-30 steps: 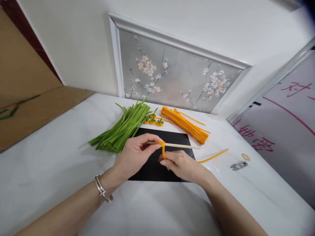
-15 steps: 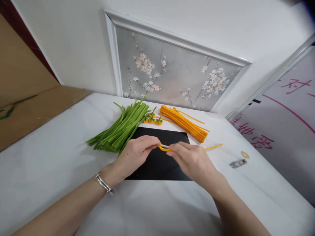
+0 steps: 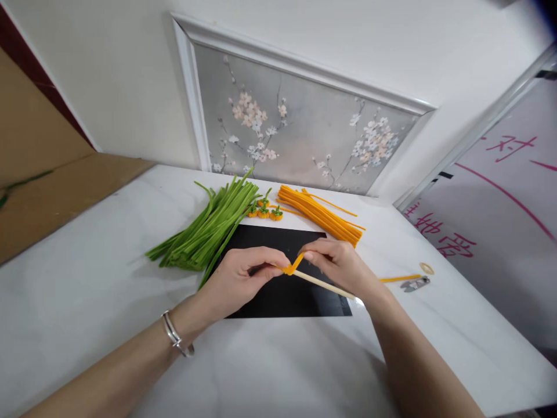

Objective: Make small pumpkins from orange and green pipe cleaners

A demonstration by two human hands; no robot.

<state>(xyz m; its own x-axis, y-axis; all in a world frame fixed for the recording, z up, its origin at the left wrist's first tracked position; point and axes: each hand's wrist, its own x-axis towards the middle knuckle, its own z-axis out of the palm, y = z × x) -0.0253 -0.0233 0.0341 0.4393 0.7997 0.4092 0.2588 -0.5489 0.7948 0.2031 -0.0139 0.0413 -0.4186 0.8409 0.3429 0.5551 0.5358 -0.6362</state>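
Observation:
Pinched in my left hand (image 3: 250,278) is the end of a pale wooden stick (image 3: 324,283), which slants down to the right. An orange pipe cleaner (image 3: 297,262) bends around the stick close to my left fingertips. My right hand (image 3: 342,264) is closed on that pipe cleaner and pulls it up from the stick; its tail shows again beyond the right wrist. Both hands are above a black mat (image 3: 278,299). Behind them lie a bundle of green pipe cleaners (image 3: 213,226) and a bundle of orange pipe cleaners (image 3: 322,215).
Several small orange pumpkin shapes with green tops (image 3: 263,211) sit between the bundles. At the right on the white table (image 3: 108,325) are grey thread snips (image 3: 415,284) and a yellowish ring (image 3: 427,268). Cardboard (image 3: 65,197) stands left, a whiteboard (image 3: 500,191) right.
My right hand has shifted right and lifted the orange pipe cleaner away from the stick, so more of the stick shows. The pipe cleaner's tail now reaches near the snips.

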